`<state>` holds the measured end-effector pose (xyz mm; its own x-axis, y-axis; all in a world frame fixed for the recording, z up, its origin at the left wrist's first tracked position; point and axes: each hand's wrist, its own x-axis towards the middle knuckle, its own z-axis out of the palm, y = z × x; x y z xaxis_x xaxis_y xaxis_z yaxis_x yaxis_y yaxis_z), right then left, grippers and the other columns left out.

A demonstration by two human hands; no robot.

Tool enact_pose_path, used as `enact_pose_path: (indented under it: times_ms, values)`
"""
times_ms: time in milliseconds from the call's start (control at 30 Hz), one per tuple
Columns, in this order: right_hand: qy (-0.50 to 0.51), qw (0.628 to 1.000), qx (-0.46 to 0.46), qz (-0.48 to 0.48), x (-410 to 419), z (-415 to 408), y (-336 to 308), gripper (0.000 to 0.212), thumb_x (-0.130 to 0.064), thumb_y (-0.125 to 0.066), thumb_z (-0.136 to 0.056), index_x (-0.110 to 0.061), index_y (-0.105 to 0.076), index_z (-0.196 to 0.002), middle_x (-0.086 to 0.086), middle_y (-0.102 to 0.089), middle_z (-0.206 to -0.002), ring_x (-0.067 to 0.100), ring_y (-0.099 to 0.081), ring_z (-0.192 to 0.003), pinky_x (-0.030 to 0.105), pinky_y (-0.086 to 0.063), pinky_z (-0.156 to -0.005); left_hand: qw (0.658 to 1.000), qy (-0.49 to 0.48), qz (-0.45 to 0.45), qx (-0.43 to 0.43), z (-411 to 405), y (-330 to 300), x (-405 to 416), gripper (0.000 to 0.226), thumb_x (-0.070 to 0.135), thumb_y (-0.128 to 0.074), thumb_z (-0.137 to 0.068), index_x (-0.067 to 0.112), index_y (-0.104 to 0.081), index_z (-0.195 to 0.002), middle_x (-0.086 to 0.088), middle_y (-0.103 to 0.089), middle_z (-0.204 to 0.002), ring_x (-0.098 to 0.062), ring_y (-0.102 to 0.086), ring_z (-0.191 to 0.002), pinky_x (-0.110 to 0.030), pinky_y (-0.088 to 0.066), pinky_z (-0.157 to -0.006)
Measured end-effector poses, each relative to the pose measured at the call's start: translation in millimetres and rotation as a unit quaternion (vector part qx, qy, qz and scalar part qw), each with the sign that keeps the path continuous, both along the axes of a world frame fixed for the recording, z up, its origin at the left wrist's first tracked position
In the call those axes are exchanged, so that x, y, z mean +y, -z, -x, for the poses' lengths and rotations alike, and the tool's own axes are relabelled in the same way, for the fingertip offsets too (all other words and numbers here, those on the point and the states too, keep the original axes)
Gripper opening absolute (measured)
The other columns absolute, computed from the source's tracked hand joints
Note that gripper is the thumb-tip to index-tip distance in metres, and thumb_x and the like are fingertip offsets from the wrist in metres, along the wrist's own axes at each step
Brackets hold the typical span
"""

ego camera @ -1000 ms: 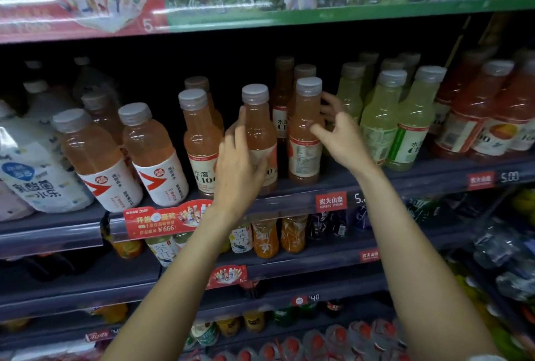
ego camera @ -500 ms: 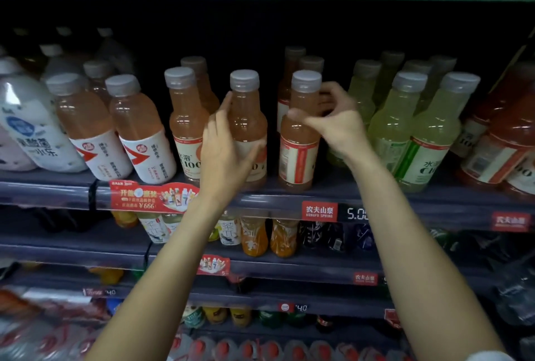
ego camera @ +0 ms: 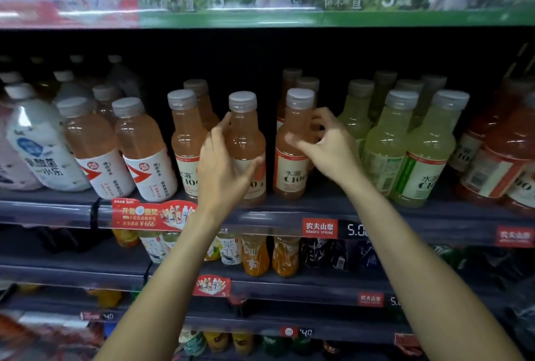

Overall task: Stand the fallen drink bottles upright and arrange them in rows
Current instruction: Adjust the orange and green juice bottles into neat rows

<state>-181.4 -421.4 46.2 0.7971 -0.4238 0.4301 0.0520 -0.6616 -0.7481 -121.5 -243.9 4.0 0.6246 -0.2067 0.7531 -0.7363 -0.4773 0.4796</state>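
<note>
Peach bottles, front row of shelf [ego camera: 289, 210], both upright. Left hand [ego camera: 223, 163] wraps middle bottle [ego camera: 246, 143]; right hand [ego camera: 327, 146] pinches right bottle [ego camera: 292, 158] at its shoulder. Risks: high pinch could tip it off the lip; right wrist near lime bottles [ego camera: 385, 146], a nudge may topple them.

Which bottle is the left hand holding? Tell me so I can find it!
Find the shelf with the red price tag. Three pale orange bottles stand at its front. The left hand holds the middle bottle, the only one with fingers covering its label.
</note>
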Motion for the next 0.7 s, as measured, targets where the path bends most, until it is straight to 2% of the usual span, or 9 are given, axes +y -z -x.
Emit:
enact_pose_path:
  times_ms: [67,133,200,300,367,400,500,567,700]
  values:
    - [0.030,0.999,-0.010,0.020,10.3,-10.4,2.1,0.055,-0.044,-0.071,-0.079,-0.018,-0.050,-0.123,-0.001,-0.061,-0.119,0.016,-0.057,-0.104,0.026,-0.043,-0.079,1.000,-0.001,0.010,-0.003,3.1,0.7,1.0,0.081,0.040,-0.073,-0.079,0.007,-0.032,-0.141,-0.009,-0.047,-0.136,-0.022,-0.047,-0.125,-0.039,-0.043,-0.101]
    - [0.046,0.998,-0.006,0.044,19.7,-24.9,4.1,0.058,-0.046,-0.068,-0.081,-0.017,-0.047,-0.127,0.005,-0.061,-0.122,0.023,-0.057,-0.111,0.032,-0.047,-0.086,1.000,-0.003,0.010,-0.008,4.6,2.2,2.1,0.080,0.037,-0.073,-0.079,0.005,-0.033,-0.140,-0.010,-0.046,-0.137,-0.023,-0.047,-0.124,-0.040,-0.043,-0.102]
    - [0.057,0.996,0.019,0.068,26.0,-39.0,-0.8,0.056,-0.046,-0.066,-0.083,-0.015,-0.047,-0.126,0.006,-0.063,-0.118,0.024,-0.059,-0.107,0.030,-0.045,-0.078,1.000,-0.008,0.003,-0.011,4.7,2.3,1.9,0.079,0.036,-0.073,-0.079,0.004,-0.033,-0.140,-0.011,-0.046,-0.136,-0.024,-0.047,-0.124,-0.038,-0.043,-0.102]
    - [0.048,0.991,0.072,0.101,28.2,-53.8,-16.1,0.045,-0.049,-0.062,-0.085,-0.014,-0.053,-0.112,0.005,-0.065,-0.107,0.023,-0.061,-0.096,0.025,-0.034,-0.067,1.000,-0.020,-0.011,-0.001,3.2,0.6,0.1,0.081,0.039,-0.073,-0.080,0.006,-0.031,-0.142,-0.010,-0.048,-0.135,-0.024,-0.047,-0.124,-0.027,-0.039,-0.097]
    - [0.029,0.987,0.093,0.125,24.6,-59.0,-26.4,0.040,-0.054,-0.055,-0.088,-0.015,-0.057,-0.096,0.002,-0.061,-0.091,0.018,-0.055,-0.077,0.026,-0.030,-0.058,1.000,-0.023,-0.012,0.008,2.9,-0.6,-0.3,0.083,0.040,-0.073,-0.081,0.007,-0.030,-0.143,-0.010,-0.049,-0.134,-0.023,-0.046,-0.123,-0.023,-0.035,-0.094]
    - [0.021,0.986,0.100,0.130,22.4,-60.2,-30.5,0.043,-0.055,-0.051,-0.089,-0.014,-0.058,-0.093,0.001,-0.060,-0.087,0.015,-0.050,-0.070,0.027,-0.030,-0.055,1.000,-0.023,-0.013,0.008,3.0,-0.2,-0.9,0.083,0.041,-0.072,-0.081,0.007,-0.030,-0.144,-0.010,-0.049,-0.134,-0.023,-0.046,-0.123,-0.023,-0.035,-0.094]
    - [0.005,0.986,0.101,0.134,19.8,-67.0,-34.4,0.048,-0.054,-0.047,-0.092,-0.009,-0.061,-0.102,0.001,-0.059,-0.082,0.009,-0.047,-0.061,0.022,-0.035,-0.052,0.999,-0.031,-0.015,0.002,2.8,1.4,-1.8,0.082,0.040,-0.071,-0.081,0.007,-0.030,-0.144,-0.010,-0.049,-0.134,-0.022,-0.046,-0.123,-0.023,-0.035,-0.094]
    - [-0.017,0.989,0.083,0.120,22.7,-73.2,-31.7,0.046,-0.050,-0.049,-0.092,-0.008,-0.058,-0.109,0.004,-0.063,-0.086,0.015,-0.058,-0.071,0.029,-0.045,-0.061,0.999,-0.034,-0.014,0.005,2.5,2.1,-2.2,0.083,0.035,-0.075,-0.080,0.008,-0.030,-0.144,-0.009,-0.049,-0.133,-0.022,-0.046,-0.123,-0.022,-0.034,-0.094]
    - [-0.067,0.990,0.083,0.092,28.3,-85.2,-30.6,0.040,-0.038,-0.052,-0.093,-0.018,-0.049,-0.127,0.008,-0.065,-0.100,0.025,-0.062,-0.090,0.028,-0.042,-0.073,0.999,-0.040,-0.017,0.002,3.0,2.5,-3.4,0.083,0.031,-0.075,-0.081,0.007,-0.030,-0.145,-0.010,-0.048,-0.133,-0.022,-0.044,-0.123,-0.019,-0.031,-0.095]
